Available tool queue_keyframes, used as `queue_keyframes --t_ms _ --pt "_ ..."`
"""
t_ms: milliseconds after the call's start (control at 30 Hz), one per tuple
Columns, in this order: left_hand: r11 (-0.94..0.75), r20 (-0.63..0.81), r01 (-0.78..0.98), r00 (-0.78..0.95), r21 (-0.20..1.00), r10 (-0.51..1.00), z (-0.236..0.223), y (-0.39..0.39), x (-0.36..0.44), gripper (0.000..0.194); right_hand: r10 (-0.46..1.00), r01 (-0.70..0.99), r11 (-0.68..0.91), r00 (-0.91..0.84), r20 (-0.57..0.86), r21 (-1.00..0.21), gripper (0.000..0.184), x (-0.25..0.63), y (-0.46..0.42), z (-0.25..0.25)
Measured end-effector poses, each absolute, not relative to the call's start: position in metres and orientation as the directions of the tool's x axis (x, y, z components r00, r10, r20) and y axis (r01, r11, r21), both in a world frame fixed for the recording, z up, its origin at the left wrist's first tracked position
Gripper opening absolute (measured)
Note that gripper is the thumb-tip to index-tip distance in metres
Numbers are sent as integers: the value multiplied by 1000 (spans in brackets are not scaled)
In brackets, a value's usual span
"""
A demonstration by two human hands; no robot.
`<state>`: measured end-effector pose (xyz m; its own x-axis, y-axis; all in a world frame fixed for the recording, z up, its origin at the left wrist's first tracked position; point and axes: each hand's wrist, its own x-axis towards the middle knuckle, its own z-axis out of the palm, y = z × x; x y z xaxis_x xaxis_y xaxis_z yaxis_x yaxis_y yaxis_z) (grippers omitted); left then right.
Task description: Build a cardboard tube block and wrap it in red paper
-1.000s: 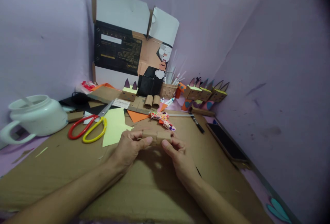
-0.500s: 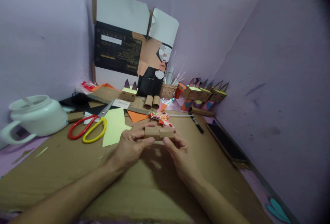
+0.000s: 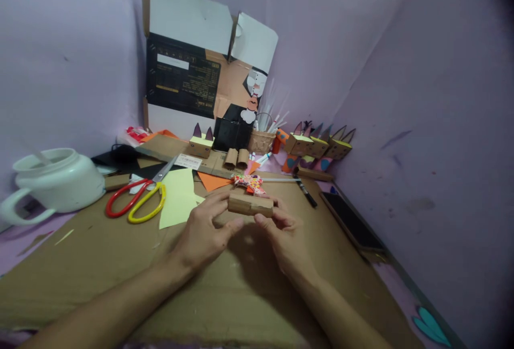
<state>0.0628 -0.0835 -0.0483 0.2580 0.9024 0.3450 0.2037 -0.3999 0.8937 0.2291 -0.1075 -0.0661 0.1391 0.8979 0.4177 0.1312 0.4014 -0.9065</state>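
A small brown cardboard tube [image 3: 249, 205] with flat, folded sides is held level between my two hands, above the cardboard mat [image 3: 241, 306]. My left hand [image 3: 209, 228] has its fingers behind the tube's left end, with the thumb lifted a little off its front. At the right end, my right hand [image 3: 283, 231] grips the tube, fingers behind and thumb at the lower front edge. Just beyond lie a floral patterned paper piece [image 3: 248, 181] and an orange paper piece [image 3: 214, 181].
Scissors [image 3: 146, 202] with red and yellow handles lie left, beside yellow-green paper [image 3: 179, 199] and a white pot [image 3: 60, 180]. Two cardboard tubes [image 3: 236, 158] and a cardboard cat head [image 3: 201, 145] stand behind. A black marker [image 3: 307, 194] and a phone [image 3: 353, 223] lie right.
The cardboard tube has turned in my hands, and its right end now tips slightly lower. My left thumb has come off its front face.
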Motion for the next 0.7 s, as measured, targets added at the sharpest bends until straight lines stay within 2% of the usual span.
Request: queue_keyframes --t_ms 100,167,267,500,700 --pt "-111 106 6 260 994 960 -47 -81 61 25 897 180 410 98 431 -894 13 228 -109 -62" --pt "59 -30 -118 238 991 971 -47 -79 61 27 901 190 412 60 429 -891 13 227 -110 -60" --pt "153 -95 -208 267 966 959 -49 -78 62 25 920 150 380 36 389 -913 12 225 -110 -61" --pt "64 -22 -157 256 985 966 -55 -82 65 21 976 -16 202 89 200 -979 16 222 -109 -74" --pt "-99 111 -76 188 992 976 -56 -83 69 15 978 -79 145 163 130 -986 22 219 -110 -79"
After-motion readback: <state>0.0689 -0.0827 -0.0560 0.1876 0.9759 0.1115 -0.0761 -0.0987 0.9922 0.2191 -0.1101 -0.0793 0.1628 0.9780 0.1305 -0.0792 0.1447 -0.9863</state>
